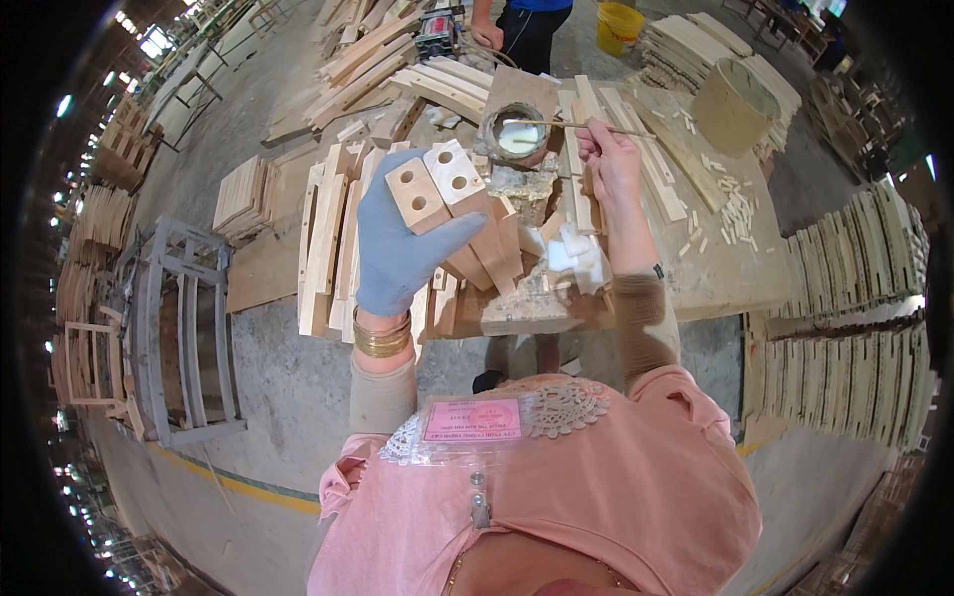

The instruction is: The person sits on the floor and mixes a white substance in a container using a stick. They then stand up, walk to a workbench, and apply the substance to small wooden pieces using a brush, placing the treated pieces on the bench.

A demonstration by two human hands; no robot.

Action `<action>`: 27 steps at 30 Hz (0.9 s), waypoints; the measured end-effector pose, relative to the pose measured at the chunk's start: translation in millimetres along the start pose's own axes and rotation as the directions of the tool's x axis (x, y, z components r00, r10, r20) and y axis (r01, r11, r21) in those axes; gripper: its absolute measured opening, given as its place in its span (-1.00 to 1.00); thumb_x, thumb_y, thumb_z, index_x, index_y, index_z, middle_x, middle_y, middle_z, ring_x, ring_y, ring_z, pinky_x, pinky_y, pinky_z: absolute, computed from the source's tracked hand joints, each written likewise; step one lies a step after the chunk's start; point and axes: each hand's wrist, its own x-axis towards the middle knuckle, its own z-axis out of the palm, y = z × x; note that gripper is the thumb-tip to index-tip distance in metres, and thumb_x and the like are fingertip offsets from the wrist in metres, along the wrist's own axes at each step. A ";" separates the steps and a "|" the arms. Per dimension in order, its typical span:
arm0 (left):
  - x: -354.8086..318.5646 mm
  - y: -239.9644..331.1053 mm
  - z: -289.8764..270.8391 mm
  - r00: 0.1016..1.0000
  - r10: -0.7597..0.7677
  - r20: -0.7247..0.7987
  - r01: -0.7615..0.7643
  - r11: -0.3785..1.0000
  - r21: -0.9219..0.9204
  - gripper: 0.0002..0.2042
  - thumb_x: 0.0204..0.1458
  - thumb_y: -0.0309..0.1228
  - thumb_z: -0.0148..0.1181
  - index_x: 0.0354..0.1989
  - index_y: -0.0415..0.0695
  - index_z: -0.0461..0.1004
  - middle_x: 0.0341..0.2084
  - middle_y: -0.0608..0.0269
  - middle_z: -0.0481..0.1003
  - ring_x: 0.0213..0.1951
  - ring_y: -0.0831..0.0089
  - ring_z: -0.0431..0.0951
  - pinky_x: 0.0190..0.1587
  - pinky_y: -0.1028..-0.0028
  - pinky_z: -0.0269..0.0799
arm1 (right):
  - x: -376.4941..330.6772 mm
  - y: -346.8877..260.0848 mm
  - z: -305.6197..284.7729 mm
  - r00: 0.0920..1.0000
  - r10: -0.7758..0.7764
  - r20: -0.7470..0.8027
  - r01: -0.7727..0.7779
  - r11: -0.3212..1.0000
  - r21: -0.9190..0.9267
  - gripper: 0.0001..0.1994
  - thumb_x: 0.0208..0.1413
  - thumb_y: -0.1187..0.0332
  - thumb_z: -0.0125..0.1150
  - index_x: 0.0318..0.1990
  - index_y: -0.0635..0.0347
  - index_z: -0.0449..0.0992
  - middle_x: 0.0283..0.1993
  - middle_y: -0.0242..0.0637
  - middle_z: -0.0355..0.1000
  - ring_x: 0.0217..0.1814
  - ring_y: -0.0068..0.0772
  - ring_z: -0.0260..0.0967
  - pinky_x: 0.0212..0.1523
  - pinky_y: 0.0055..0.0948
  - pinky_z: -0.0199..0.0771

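- A metal rack (189,328) is seen standing on the floor.
- Wood strips (323,243) are laid side by side on the table (711,273).
- By the gloved left hand (391,243), two bars (437,179) are gripped together, fingers wrapped behind and thumb pressed across the front; they are held tilted above the table, their ends, each drilled with two holes, turned up.
- White liquid (519,137) is contained in a round pot (487,139), just beyond the bars.
- White pieces (576,253) are heaped nearer the table's front edge.
- A thin stick (564,124) is pinched in the bare right hand (613,164), its left end held over the pot.
- Small dowels (737,214) are scattered farther right, near a drum (733,107).
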 end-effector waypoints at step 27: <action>3.9 1.6 7.9 0.999 0.034 0.036 -0.033 0.999 -0.015 -0.50 -0.29 -0.37 0.41 -0.14 -0.21 0.33 -0.29 0.21 0.47 -0.24 0.51 0.47 -0.18 0.51 0.41 | -103.1 -172.7 169.0 0.464 -0.413 0.784 0.856 0.435 -0.278 -0.79 0.01 0.47 0.20 -0.61 0.37 0.43 -0.70 -0.36 0.37 -0.70 -0.73 0.24 -0.71 -0.69 0.18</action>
